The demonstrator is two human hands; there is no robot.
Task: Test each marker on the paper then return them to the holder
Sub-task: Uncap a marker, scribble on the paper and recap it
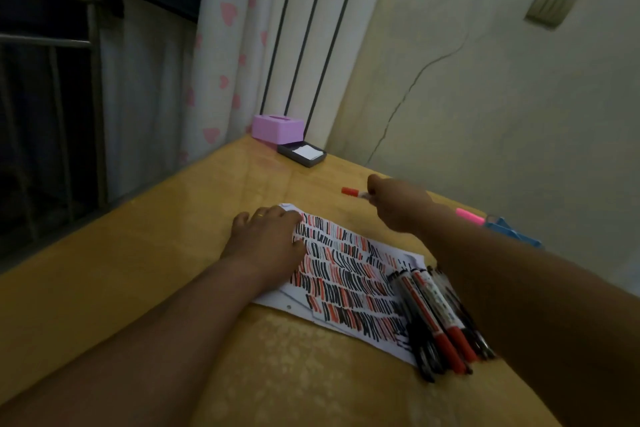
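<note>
My left hand (pixel 266 236) presses flat on the paper (pixel 349 291) full of red and black strokes, my right hand (pixel 398 204) grips a red-capped marker (pixel 350 192) beyond the sheet's far edge, over the bench (pixel 156 263) — the other markers (pixel 436 315) lie heaped on the paper's right side.

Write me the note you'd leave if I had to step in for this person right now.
Left hand: open, pressing flat on the paper.
Right hand: grips a red-capped marker past the paper's far edge.
A pile of red and black markers lies on the paper's right side.
Done: the paper is covered in red and black strokes.
Left: no marker is seen in a holder. The blue object on the right may be it, but I cannot tell.
</note>
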